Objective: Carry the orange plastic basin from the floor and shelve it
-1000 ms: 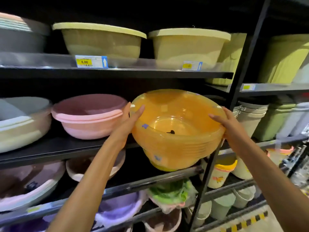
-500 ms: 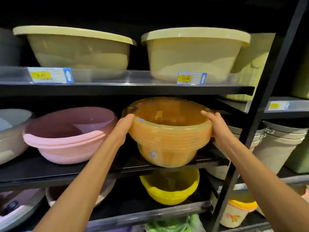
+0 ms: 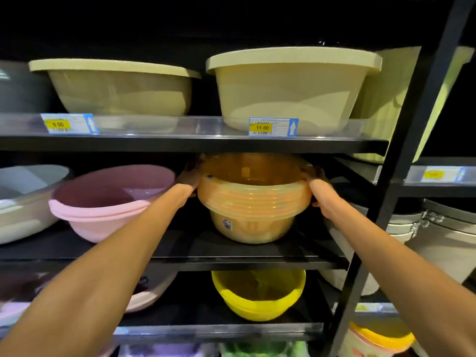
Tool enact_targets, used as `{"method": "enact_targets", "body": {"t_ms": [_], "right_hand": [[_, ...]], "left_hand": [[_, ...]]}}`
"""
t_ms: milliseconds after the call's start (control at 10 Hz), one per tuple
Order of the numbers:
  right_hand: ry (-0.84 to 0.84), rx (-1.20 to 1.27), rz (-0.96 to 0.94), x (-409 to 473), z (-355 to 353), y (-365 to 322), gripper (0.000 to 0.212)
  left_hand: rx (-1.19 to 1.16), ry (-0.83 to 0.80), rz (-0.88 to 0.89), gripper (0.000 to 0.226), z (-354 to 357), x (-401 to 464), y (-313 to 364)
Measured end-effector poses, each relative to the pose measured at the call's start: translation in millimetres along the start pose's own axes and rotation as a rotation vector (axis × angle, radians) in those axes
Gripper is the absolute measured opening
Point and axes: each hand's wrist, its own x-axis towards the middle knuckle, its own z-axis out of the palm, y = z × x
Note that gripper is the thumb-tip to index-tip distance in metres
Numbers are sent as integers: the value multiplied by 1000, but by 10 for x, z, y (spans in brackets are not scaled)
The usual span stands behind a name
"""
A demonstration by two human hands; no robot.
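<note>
Gripping opposite sides of the rim, both hands hold the orange plastic basin [image 3: 253, 199] at the centre of the frame. The left hand [image 3: 189, 179] curls round its left edge, the right hand [image 3: 319, 188] round its right edge. Its base rests on the black middle shelf [image 3: 180, 247], right of the pink basin [image 3: 108, 202] and above the yellow basin [image 3: 258, 295].

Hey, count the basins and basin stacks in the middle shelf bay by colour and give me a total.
Beige round plastic basins: 2
Pink plastic basin stacks: 2
Orange translucent plastic basin stack: 1
Yellow plastic basin stack: 1
Total: 6
</note>
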Motion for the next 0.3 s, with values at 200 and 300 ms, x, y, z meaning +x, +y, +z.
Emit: {"method": "enact_targets", "body": {"t_ms": [200,300], "right_hand": [[16,-272,-132,-288,-153,86,66],[-8,-458,-224,-522,-250,120,81]], "left_hand": [[273,92,-20,56,-18,-601,-101],[541,50,103,84,-81,-973,-112]]}}
